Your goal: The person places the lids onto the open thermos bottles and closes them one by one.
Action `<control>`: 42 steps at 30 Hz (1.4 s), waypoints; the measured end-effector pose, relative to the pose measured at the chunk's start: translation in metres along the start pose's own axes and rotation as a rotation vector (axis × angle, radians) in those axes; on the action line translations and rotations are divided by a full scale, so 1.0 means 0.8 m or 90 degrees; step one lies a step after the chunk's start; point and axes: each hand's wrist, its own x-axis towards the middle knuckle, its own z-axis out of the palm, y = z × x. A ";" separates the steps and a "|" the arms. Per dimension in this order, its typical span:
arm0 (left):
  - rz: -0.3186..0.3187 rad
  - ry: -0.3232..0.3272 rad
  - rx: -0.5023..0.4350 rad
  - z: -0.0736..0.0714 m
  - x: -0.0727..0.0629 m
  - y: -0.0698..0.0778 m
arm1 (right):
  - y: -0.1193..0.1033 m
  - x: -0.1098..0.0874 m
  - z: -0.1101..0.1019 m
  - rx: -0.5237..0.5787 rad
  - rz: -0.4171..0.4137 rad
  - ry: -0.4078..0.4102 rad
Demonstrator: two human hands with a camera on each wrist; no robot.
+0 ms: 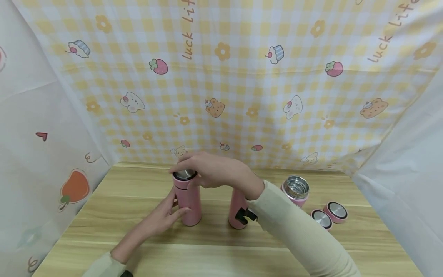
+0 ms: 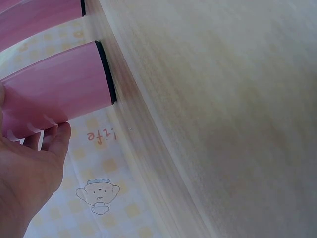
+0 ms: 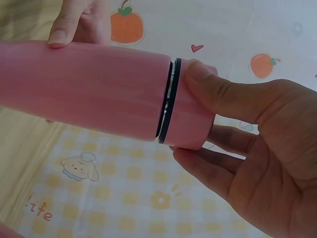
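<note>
Head view: I see the left hand [image 1: 164,219] curled round the side of a pink bottle [image 1: 192,198] standing upright on the wooden table [image 1: 187,259], while the right hand [image 1: 216,169] grips its lid [image 1: 185,175] from above. To the right stand a second bottle [image 1: 237,199] and an open one [image 1: 296,188], two loose lids [image 1: 337,210] near that.

In the head view, a glossy pink cylindrical bottle [image 1: 192,198] partly hides the left hand's [image 1: 166,217] fingers; a beige-sleeved right arm [image 1: 295,236] hides a second pink bottle's [image 1: 236,204] top and, nearer the wood-grain table's [image 1: 194,263] right edge, an open steel-mouthed pink bottle's [image 1: 296,189] base; the table's front edge is cut off
</note>
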 end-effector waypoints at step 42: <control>-0.012 -0.008 -0.001 -0.001 -0.002 0.004 | -0.034 0.009 0.013 -0.178 0.171 0.080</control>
